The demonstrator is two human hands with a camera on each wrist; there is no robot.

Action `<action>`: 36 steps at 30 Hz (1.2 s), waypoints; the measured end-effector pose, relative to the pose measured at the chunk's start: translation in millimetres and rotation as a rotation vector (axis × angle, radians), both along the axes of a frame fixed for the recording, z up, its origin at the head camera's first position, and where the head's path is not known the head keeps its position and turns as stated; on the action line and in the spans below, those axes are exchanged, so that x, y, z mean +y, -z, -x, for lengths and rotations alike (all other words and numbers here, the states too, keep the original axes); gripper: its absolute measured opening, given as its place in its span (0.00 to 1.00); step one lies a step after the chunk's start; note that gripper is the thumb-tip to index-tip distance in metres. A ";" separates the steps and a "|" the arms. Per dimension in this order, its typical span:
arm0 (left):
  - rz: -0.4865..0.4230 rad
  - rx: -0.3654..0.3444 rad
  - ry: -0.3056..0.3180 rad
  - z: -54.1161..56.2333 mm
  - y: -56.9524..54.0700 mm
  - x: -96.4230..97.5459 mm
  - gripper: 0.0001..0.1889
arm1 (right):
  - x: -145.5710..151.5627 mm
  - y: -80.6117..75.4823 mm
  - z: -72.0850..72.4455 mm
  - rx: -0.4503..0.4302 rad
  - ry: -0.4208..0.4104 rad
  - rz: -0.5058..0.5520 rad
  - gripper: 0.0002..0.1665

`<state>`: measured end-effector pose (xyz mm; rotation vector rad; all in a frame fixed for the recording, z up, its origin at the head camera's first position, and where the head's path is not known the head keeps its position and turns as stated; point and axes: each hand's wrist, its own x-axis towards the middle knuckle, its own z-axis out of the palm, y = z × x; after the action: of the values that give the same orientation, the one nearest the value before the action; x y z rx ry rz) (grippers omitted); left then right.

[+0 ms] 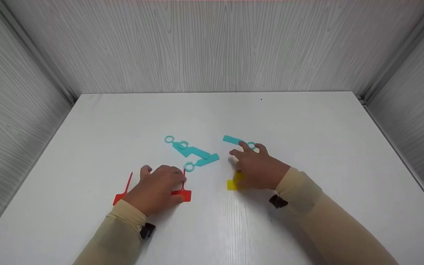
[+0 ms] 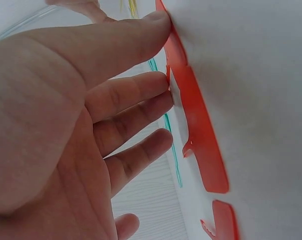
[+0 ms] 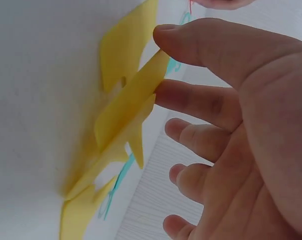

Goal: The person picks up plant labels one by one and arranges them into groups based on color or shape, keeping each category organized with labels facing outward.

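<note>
My left hand (image 1: 158,189) lies over red flat tags with thin tails, one red tag (image 1: 186,195) showing by the thumb. In the left wrist view, the thumb touches the end of a red tag (image 2: 175,47), with the other fingers extended beside it. Another red tag (image 1: 119,198) lies left of this hand. My right hand (image 1: 258,167) pinches a yellow tag (image 3: 133,97) at one corner between thumb and index finger, the tag tilted up. More yellow tags (image 3: 125,45) lie around it, mostly hidden by the hand in the head view.
Several teal tags with ring ends lie beyond the hands, including an overlapping group (image 1: 199,152) in the middle and a teal tag (image 1: 231,140) past my right fingertips. The white table (image 1: 212,114) ends at grey wood-grain panels (image 1: 212,48) at the back and sides.
</note>
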<state>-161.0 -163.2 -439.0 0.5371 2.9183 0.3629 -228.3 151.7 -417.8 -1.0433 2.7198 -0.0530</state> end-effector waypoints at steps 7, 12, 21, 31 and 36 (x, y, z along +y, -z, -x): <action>-0.019 -0.002 0.008 1.5 0.7 1.0 0.29 | 7.3 -12.3 -2.4 0.053 -0.009 0.015 0.08; -0.017 -0.002 0.009 1.9 0.7 1.3 0.27 | 6.1 -23.2 -6.4 0.063 -0.003 0.038 0.08; 0.002 -0.031 -0.015 2.1 1.4 0.7 0.31 | -9.4 -32.7 -12.0 0.079 -0.026 0.043 0.09; 0.013 -0.040 -0.016 5.6 2.3 2.0 0.31 | -54.9 -20.6 -16.7 0.028 -0.058 -0.072 0.15; 0.006 -0.034 -0.020 4.0 2.6 1.2 0.30 | -77.8 -9.4 -20.9 -0.003 -0.079 -0.111 0.23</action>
<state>-165.0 -162.0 -441.6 0.4959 2.8927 0.3620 -207.5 73.9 -408.4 -1.1157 2.6421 0.1079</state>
